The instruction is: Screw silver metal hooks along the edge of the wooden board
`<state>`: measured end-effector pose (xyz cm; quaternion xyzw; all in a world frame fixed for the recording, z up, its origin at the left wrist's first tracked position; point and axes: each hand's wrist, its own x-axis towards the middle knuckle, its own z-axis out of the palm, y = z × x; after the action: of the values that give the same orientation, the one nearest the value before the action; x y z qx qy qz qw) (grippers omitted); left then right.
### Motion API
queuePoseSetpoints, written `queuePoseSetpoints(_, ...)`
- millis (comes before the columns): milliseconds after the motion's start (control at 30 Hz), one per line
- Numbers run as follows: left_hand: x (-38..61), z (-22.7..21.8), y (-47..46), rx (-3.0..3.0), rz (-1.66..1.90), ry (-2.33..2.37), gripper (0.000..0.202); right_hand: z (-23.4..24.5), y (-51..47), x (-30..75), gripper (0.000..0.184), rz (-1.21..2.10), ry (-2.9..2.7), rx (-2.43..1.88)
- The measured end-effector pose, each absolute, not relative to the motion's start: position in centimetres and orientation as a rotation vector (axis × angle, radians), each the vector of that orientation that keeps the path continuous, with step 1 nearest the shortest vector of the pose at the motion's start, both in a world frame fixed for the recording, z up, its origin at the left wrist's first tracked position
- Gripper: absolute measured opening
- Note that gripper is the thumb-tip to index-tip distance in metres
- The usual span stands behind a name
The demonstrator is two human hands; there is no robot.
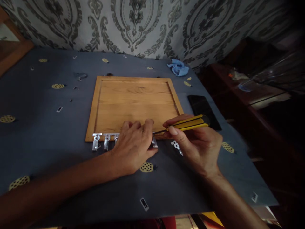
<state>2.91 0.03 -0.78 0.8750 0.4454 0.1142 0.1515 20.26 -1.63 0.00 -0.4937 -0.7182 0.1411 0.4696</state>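
Note:
A framed wooden board [135,101] lies flat on the table. Along its front edge sits a row of silver metal hooks [95,141], partly covered by my left hand [134,146]. That hand presses on the edge with fingers bent, its thumb and forefinger around another metal hook [154,143]. A yellow and black screwdriver [190,122] is gripped in my right hand [200,143]. Its shaft points left to the hook beside my left forefinger; the tip is hidden. One loose metal hook [176,147] rests on the cloth by my right hand.
Blue pineapple-print cloth [71,197] covers the table. A black phone [203,109] lies right of the board, with a crumpled blue cloth [178,67] behind it. Several small screws [75,88] are scattered at left. Patterned fabric [133,25] hangs at the back.

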Motion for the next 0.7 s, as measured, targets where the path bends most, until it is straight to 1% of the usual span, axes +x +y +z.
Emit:
queuePoseSetpoints(133, 2.9, -0.8, 0.0, 2.527, 0.328, 1.273, 0.049, 0.5, -1.6, 20.3, 0.008, 0.418, -1.793, -1.227)
queuePoseSetpoints(267, 2.9, -0.9, 0.1, 2.516, 0.332, 1.264, 0.049, 0.8, -1.3, 20.5, 0.006, 0.468, -1.844, -1.179)
queuePoseSetpoints(433, 2.9, -0.9, 0.1, 2.518, 0.334, 1.271, 0.051, 1.0, -0.9, 21.2, 0.011, 0.450, -1.972, -1.113)
queuePoseSetpoints(700, 2.9, -0.9, 0.2, 2.515, 0.323, 1.268, 0.053, 1.4, -0.3, 21.5, 0.008, 0.537, -2.042, -1.039)
